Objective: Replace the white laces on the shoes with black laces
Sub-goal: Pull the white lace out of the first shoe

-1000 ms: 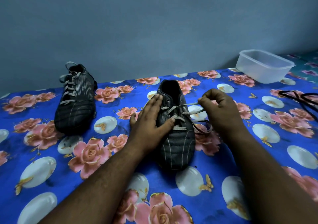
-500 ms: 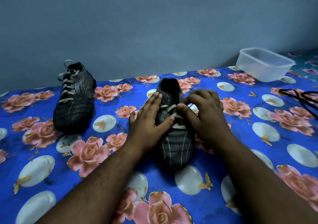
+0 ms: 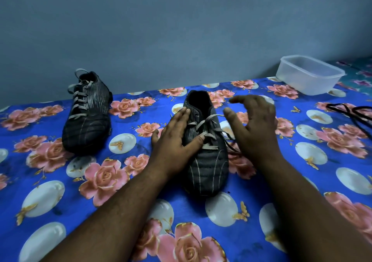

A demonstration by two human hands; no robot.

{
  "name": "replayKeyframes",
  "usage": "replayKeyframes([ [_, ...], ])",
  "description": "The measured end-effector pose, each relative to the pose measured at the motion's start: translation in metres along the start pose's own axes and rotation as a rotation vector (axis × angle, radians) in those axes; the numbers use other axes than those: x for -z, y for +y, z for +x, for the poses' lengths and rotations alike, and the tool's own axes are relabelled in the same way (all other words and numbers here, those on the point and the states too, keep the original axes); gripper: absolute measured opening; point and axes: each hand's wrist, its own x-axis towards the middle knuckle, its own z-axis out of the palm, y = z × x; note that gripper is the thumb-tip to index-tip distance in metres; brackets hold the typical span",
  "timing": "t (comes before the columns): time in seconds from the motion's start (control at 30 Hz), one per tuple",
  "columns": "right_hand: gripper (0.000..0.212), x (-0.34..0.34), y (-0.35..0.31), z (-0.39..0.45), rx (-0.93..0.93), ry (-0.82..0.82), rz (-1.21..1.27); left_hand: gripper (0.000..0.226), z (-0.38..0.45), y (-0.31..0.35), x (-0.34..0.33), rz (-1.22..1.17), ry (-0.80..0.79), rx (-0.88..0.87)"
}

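While left hand (image 3: 174,139) presses flat on near shoe (image 3: 205,153), right hand (image 3: 254,125) hovers beside white lace (image 3: 207,121), fingers spread, grasping nothing.

Blue floral bedsheet (image 3: 128,183) carries: striped shoe (image 3: 207,161) at centre; second shoe (image 3: 88,117) at 10 o'clock; plastic container (image 3: 310,74) at 2; black laces (image 3: 352,110) at 3.
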Motion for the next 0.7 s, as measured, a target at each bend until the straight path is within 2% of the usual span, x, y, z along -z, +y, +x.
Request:
replayKeyframes([
  [0.1,0.033,-0.007,-0.010,-0.009,0.121,-0.130,-0.047,0.085,0.000,0.000,-0.001,0.006,0.005,-0.001],
  [0.23,0.014,-0.013,-0.010,-0.011,0.145,-0.132,-0.028,0.085,0.000,0.000,-0.001,0.002,0.004,-0.007],
  [0.3,0.019,-0.013,-0.009,-0.011,0.143,-0.110,-0.011,0.085,0.001,0.000,-0.001,0.004,0.005,-0.008],
  [0.43,0.043,-0.010,-0.012,-0.011,0.159,-0.120,0.005,0.087,0.000,0.001,-0.001,0.002,0.004,-0.008],
  [0.53,0.027,-0.011,-0.014,-0.010,0.184,-0.148,-0.036,0.094,0.000,0.001,0.000,-0.001,0.004,-0.001],
  [0.6,0.018,-0.011,-0.014,-0.010,0.205,-0.122,-0.037,0.090,0.000,0.001,-0.001,-0.003,0.006,0.002],
  [0.7,0.017,-0.011,-0.010,-0.009,0.204,-0.116,-0.013,0.088,0.000,0.001,-0.001,-0.002,0.012,-0.004],
])
